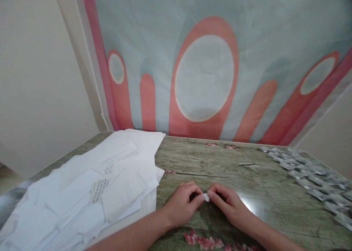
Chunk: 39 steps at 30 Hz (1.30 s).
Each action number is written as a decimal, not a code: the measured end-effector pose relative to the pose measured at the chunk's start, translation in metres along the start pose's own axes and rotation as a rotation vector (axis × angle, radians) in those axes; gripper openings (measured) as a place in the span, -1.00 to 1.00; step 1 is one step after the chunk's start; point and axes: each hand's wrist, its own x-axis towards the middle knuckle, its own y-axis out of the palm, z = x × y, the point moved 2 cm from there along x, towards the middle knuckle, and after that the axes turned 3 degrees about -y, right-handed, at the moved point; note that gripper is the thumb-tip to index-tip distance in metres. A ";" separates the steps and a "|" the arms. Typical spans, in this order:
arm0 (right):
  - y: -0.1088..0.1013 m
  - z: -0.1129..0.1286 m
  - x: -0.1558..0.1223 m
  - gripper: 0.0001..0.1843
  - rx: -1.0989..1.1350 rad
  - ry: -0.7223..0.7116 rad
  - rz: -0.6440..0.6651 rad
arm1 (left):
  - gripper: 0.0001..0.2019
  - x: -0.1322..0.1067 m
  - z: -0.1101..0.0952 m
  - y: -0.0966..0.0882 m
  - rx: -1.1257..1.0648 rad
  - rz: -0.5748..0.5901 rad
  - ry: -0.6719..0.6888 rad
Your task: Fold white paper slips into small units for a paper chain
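Observation:
My left hand (183,204) and my right hand (230,204) rest on the table (220,163) near its front edge, fingertips meeting. Between them they pinch a small folded piece of white paper (206,197), of which only a corner shows. The fingers of both hands are curled closed around it. A loose heap of white paper sheets (104,185), some with printed text, lies just left of my left hand.
Several small folded grey-white paper pieces (310,177) lie in a row along the table's right side. A fabric backdrop (203,78) with red arches and pale ovals hangs behind the far edge. A plain wall (35,78) stands on the left.

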 end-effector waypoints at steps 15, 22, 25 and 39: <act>0.000 -0.009 0.003 -0.59 0.049 0.052 0.004 | -0.89 -0.002 0.001 0.000 -0.033 -0.141 0.128; 0.000 0.000 0.000 -0.63 0.039 0.005 -0.011 | -0.87 -0.001 -0.001 -0.003 -0.064 -0.171 0.153; -0.002 0.006 -0.002 -0.74 0.071 -0.084 -0.007 | -0.88 -0.001 -0.002 -0.005 -0.089 -0.191 0.133; 0.003 0.007 -0.009 -0.90 -0.266 -0.416 -0.093 | -0.90 -0.003 -0.004 -0.001 0.003 -0.116 0.165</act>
